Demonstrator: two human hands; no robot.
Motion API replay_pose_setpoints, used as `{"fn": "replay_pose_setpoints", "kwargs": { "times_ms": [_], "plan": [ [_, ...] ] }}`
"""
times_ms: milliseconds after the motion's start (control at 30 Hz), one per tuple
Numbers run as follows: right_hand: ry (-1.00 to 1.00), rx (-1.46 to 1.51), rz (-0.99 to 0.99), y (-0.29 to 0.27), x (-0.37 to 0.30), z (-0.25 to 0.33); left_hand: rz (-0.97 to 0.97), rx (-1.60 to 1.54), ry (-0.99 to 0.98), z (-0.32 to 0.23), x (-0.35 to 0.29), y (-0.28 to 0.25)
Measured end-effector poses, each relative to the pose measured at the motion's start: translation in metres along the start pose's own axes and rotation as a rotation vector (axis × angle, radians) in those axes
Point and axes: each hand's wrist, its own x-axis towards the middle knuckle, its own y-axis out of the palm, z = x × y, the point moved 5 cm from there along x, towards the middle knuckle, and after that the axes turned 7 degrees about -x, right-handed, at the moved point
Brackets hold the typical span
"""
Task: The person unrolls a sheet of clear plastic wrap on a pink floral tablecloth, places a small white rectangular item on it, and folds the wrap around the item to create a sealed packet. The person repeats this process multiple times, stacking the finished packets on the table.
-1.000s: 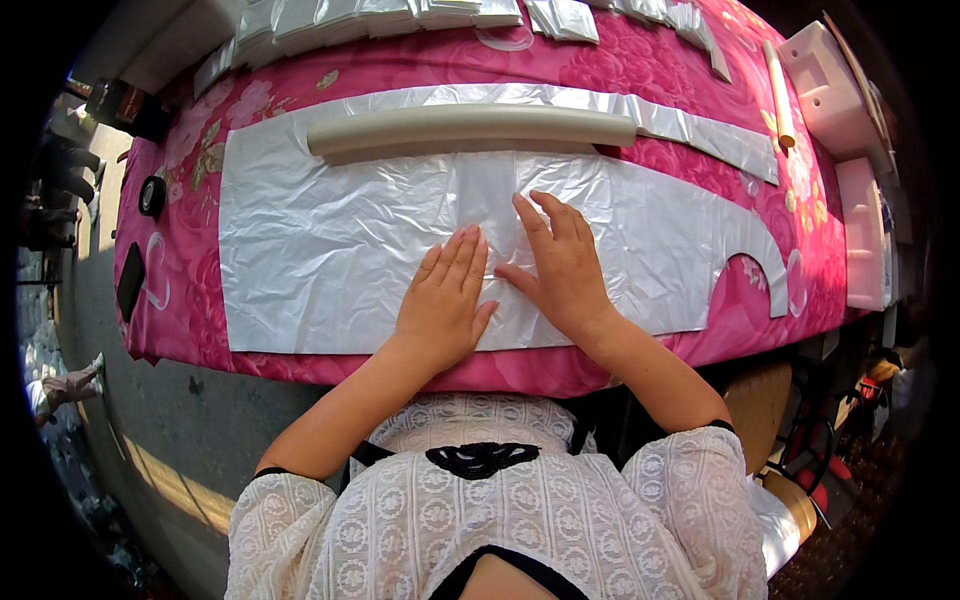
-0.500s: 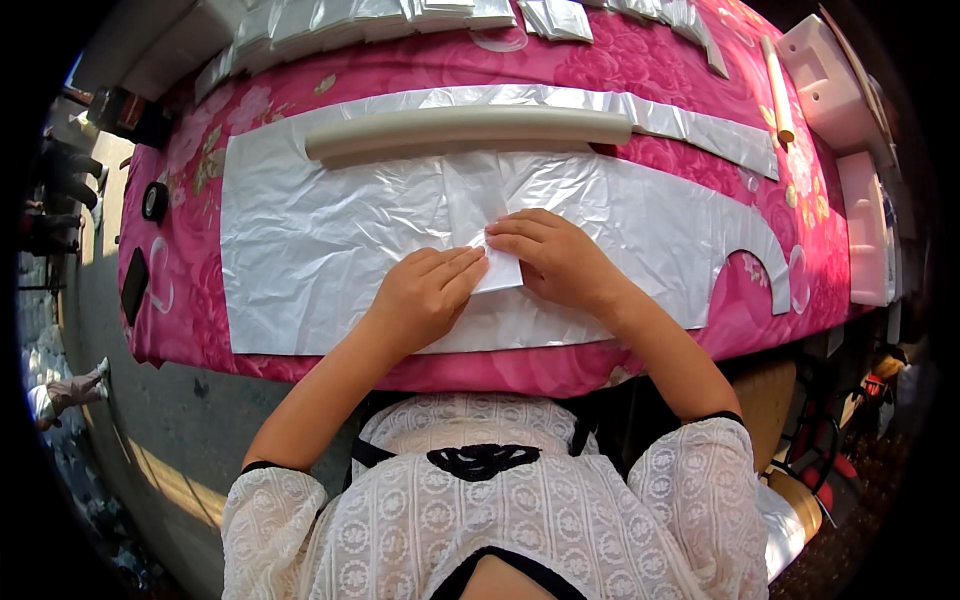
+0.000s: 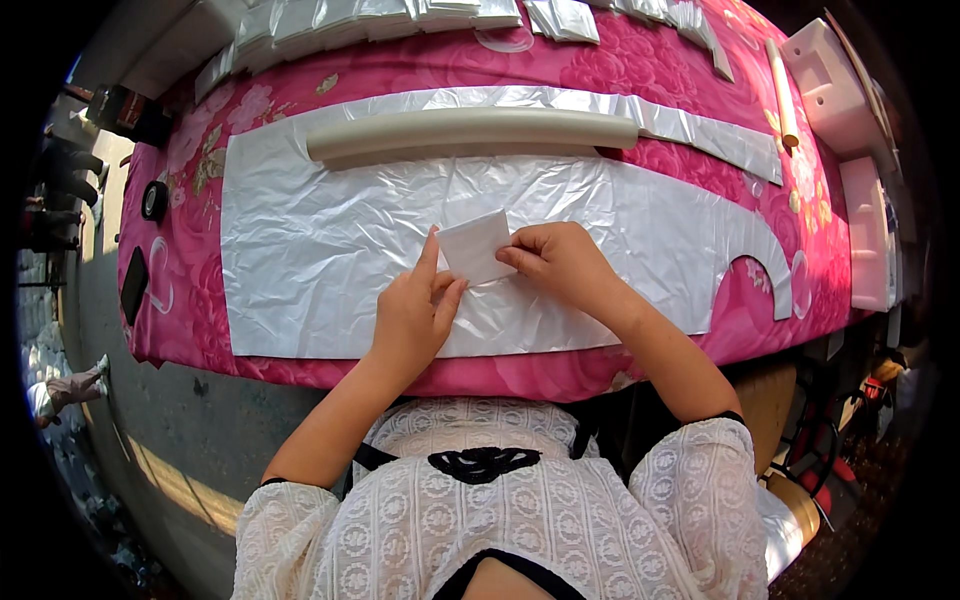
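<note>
Looks like folding's in hand: the small white square (image 3: 473, 246) is held over the crinkly sheet (image 3: 320, 250), right edge pinched by the right hand (image 3: 562, 262). Left hand (image 3: 411, 308), index stretched, is set at the left edge; grip can't be told. Probably edges need to be kept square next.
</note>
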Motion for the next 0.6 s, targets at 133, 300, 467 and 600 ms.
{"fn": "replay_pose_setpoints", "kwargs": {
  "times_ms": [133,300,467,600],
  "plan": [
    [0.201,-0.029,0.191,-0.007,0.021,0.003,-0.016,-0.132,-0.214,0.009,0.017,-0.003],
    [0.286,-0.018,0.274,-0.007,0.03,0.005,0.017,-0.173,-0.323,0.013,0.028,-0.008],
    [0.289,-0.026,0.232,-0.004,0.03,-0.001,-0.172,0.088,0.01,-0.006,0.021,-0.02],
    [0.254,-0.044,0.221,-0.003,0.03,0.001,-0.081,0.341,0.365,-0.015,0.022,0.001]
  ]
}}
